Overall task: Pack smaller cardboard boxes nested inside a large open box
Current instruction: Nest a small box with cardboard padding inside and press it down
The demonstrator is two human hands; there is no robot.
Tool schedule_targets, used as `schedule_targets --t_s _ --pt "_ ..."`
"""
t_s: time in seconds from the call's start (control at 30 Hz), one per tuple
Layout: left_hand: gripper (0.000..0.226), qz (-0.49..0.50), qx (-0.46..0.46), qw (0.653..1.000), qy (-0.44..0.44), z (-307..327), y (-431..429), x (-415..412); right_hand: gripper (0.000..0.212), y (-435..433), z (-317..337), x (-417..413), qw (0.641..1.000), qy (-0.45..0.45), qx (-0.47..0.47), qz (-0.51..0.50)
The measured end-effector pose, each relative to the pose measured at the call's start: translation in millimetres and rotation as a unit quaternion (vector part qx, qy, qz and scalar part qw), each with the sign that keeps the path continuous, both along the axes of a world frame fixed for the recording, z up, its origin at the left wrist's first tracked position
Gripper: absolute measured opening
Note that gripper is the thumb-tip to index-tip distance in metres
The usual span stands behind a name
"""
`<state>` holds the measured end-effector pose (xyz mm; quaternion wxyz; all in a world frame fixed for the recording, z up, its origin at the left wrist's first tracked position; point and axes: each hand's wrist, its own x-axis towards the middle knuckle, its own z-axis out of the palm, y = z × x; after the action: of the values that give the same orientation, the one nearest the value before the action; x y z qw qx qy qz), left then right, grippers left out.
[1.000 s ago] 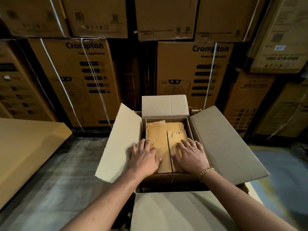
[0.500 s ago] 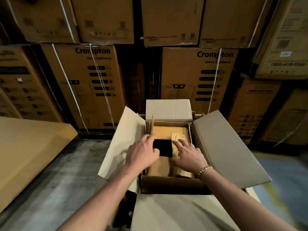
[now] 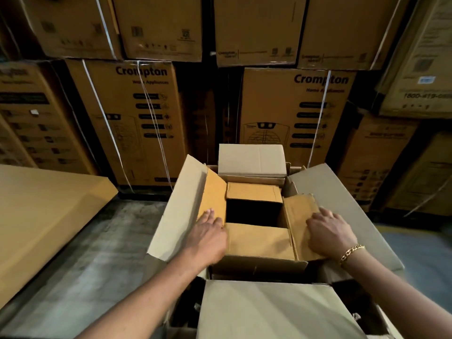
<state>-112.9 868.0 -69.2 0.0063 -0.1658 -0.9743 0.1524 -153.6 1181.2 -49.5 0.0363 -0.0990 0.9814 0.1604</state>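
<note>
- small box (image 3: 259, 243) sits inside the big box (image 3: 347, 201), flaps spread (dark inside)
- left hand (image 3: 208, 234) flat, fingers extended, on its left flap (image 3: 214, 196)
- right hand (image 3: 329, 231) flat, fingers extended, on its right flap (image 3: 299, 211)

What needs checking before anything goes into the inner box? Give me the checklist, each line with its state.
1. Left flap of the inner box folded outward under the left hand: ok.
2. Right flap pressed outward by the right hand: ok.
3. Far flap clear of the opening: not ok, it leans over it.
4. Near flap clear of the opening: not ok, it lies flat across the near part.
5. Inner box empty: cannot tell, the opening is dark.
6. Large box outer flaps spread open: ok.
</note>
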Motion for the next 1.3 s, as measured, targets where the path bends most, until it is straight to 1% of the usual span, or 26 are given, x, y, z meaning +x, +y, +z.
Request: schedule_targets --t_s 0.03,0.07,0.1,0.17,0.23,0.3,0.33,0.37,0.43,0.47,0.5,0.53,0.57,0.6,0.63,0.7,0.77,0.8,0.87,0.9,0.93,0.97,1.07,1.13,1.23,1.3 --pt "0.048 0.007 0.009 1.000 -0.022 -2.7 4.2 -2.4 0.039 -2.9 -8.6 4.3 1.000 0.002 -0.004 0.012" --pt "0.057 0.022 0.024 0.998 -0.046 -6.4 7.3 -4.8 0.038 -7.5 -15.5 6.8 0.999 0.001 -0.030 0.025" --pt "0.066 0.039 0.040 0.996 -0.068 -10.2 9.8 -7.7 0.038 -13.5 -20.0 7.9 0.997 -0.008 -0.075 0.034" --pt "0.077 0.068 0.073 0.990 -0.099 -18.1 13.7 -14.0 0.042 -26.1 -22.7 8.0 0.984 -0.043 -0.170 0.041" --pt "0.087 0.089 0.109 0.982 -0.123 -19.6 17.5 -20.3 0.047 -36.7 -21.5 4.6 0.973 -0.073 -0.219 0.028" --pt "0.093 0.106 0.152 0.972 -0.141 -12.8 20.1 -25.0 0.046 -42.8 -16.3 -0.9 0.960 -0.107 -0.257 0.000" --pt "0.092 0.112 0.180 0.967 -0.142 -7.9 21.1 -25.5 0.043 -43.8 -11.7 -3.2 0.950 -0.118 -0.290 -0.021" --pt "0.085 0.116 0.215 0.961 -0.131 -1.7 20.3 -24.7 0.038 -43.8 -4.8 -5.5 0.933 -0.123 -0.337 -0.041" --pt "0.056 0.110 0.309 0.939 -0.099 10.1 12.2 -18.9 0.035 -40.5 12.3 -9.5 0.887 -0.130 -0.437 -0.072" --pt "0.042 0.110 0.366 0.918 -0.107 15.4 6.3 -14.4 0.039 -35.9 20.8 -10.8 0.864 -0.147 -0.473 -0.084" --pt "0.044 0.112 0.422 0.890 -0.129 20.9 1.3 -9.9 0.041 -30.9 27.5 -11.0 0.840 -0.180 -0.503 -0.091" --pt "0.055 0.114 0.460 0.865 -0.168 26.7 -2.8 -5.6 0.043 -26.2 32.4 -9.0 0.820 -0.225 -0.518 -0.090" --pt "0.064 0.111 0.464 0.853 -0.212 31.7 -5.0 -1.4 0.042 -23.2 35.0 -5.1 0.813 -0.272 -0.510 -0.075" --pt "0.068 0.103 0.441 0.857 -0.248 35.9 -4.7 1.1 0.038 -22.4 35.9 -0.5 0.819 -0.311 -0.480 -0.051" --pt "0.068 0.093 0.398 0.872 -0.271 36.8 -2.2 1.6 0.035 -24.0 34.7 4.6 0.832 -0.338 -0.439 -0.029" --pt "0.055 0.071 0.317 0.909 -0.262 34.8 9.3 2.8 0.039 -32.2 26.3 13.1 0.863 -0.352 -0.363 -0.008" --pt "0.046 0.063 0.245 0.942 -0.220 27.6 23.5 2.9 0.047 -42.3 14.7 18.0 0.912 -0.301 -0.278 0.007" --pt "0.047 0.054 0.211 0.950 -0.222 22.7 29.4 3.1 0.051 -47.8 8.9 20.9 0.932 -0.268 -0.242 0.020" --pt "0.059 0.028 0.140 0.953 -0.267 11.4 38.2 4.0 0.061 -58.1 -5.5 28.4 0.947 -0.228 -0.224 0.037" --pt "0.064 0.027 0.122 0.951 -0.284 4.9 40.0 5.6 0.068 -62.2 -14.8 32.8 0.951 -0.214 -0.216 0.045" --pt "0.068 0.032 0.121 0.951 -0.284 -2.1 40.5 8.5 0.075 -65.3 -24.9 36.9 0.958 -0.196 -0.199 0.058" --pt "0.069 0.035 0.134 0.956 -0.258 -9.5 40.0 12.8 0.083 -67.2 -34.5 40.5 0.964 -0.176 -0.185 0.069" --pt "0.056 0.020 0.180 0.976 -0.117 -31.1 38.2 23.2 0.097 -67.8 -53.0 42.5 0.967 -0.129 -0.209 0.062" --pt "0.054 0.026 0.188 0.980 -0.054 -37.4 39.9 24.3 0.096 -67.2 -56.9 39.2 0.968 -0.089 -0.228 0.060" --pt "0.068 0.048 0.184 0.981 -0.019 -38.3 42.1 21.6 0.093 -65.7 -62.4 36.3 0.970 -0.045 -0.233 0.057" --pt "0.072 0.052 0.184 0.982 -0.006 -37.1 42.8 21.9 0.094 -65.2 -62.1 35.1 0.970 -0.035 -0.232 0.058"
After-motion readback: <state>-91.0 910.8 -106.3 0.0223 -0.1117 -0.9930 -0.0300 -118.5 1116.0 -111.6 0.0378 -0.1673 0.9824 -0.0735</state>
